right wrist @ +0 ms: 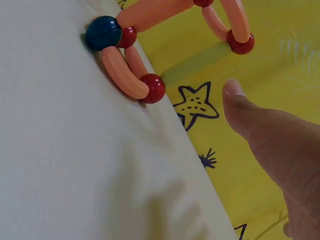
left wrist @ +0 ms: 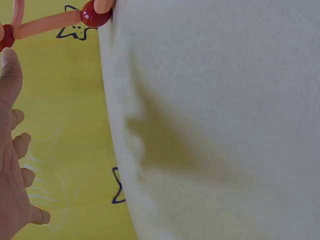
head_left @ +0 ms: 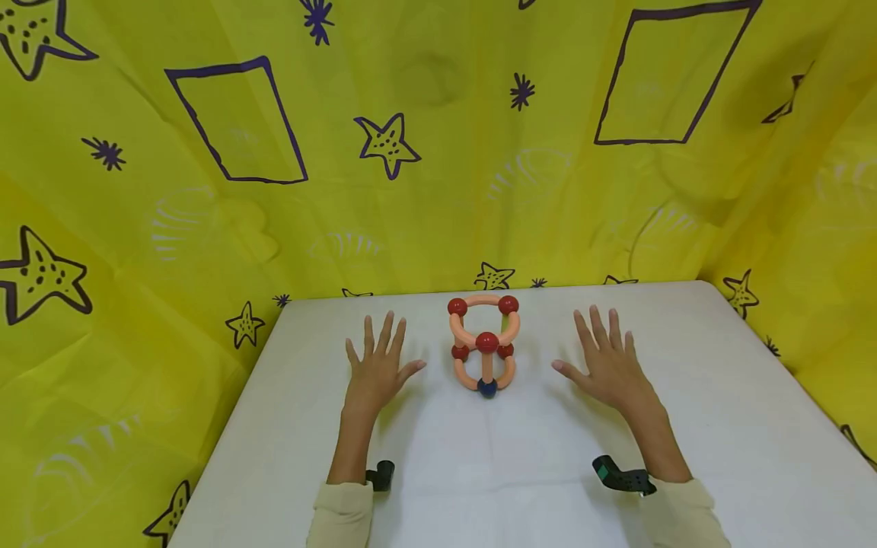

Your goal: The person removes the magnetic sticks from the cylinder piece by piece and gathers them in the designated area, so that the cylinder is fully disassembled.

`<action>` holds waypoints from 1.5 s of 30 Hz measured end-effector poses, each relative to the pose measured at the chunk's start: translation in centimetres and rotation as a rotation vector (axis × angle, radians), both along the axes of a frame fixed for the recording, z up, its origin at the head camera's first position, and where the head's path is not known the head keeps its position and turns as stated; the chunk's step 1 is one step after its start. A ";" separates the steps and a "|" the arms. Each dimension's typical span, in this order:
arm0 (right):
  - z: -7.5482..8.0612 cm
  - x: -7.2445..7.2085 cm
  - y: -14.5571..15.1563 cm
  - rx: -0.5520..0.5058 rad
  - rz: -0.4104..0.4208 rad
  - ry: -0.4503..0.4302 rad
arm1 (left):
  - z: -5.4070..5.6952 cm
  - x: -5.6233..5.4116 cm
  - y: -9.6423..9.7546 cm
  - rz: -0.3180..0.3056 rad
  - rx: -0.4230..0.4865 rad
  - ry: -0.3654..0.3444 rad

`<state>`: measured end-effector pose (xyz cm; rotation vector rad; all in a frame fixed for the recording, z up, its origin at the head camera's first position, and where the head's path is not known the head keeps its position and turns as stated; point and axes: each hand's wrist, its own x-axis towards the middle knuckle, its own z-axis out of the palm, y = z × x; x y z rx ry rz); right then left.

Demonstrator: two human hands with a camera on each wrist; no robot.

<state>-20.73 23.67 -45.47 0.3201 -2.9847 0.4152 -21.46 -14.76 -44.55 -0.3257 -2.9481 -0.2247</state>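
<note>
Between my two hands, a ball-and-stick toy frame (head_left: 486, 342) stands on the white table. Its balls are red except for one dark blue ball (right wrist: 103, 33) at the bottom front. Curved orange rods join the balls into an upper and a lower ring, and one upright rod (right wrist: 196, 63) is green. To the left of the frame my left hand (head_left: 375, 379) is held with fingers spread, apart from it and holding nothing. On the other side my right hand (head_left: 610, 374) is spread in the same way, also apart from the frame.
The white table (head_left: 479, 472) reaches back to a yellow curtain (head_left: 438, 213) printed with stars and outlined shapes, which also hangs at both sides. A black strap mount sits on the left wrist (head_left: 381, 476) and another on the right wrist (head_left: 620, 477).
</note>
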 end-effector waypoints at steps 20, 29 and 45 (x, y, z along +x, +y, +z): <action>4.3 1.7 -8.4 -0.369 0.220 0.383 | 2.5 0.3 5.0 -0.446 0.164 0.470; 3.1 0.7 -11.0 -0.409 0.306 0.366 | 1.3 -0.1 6.7 -0.447 0.165 0.505; 2.6 0.4 -11.8 -0.433 0.269 0.356 | 1.2 -1.0 7.2 -0.452 0.177 0.553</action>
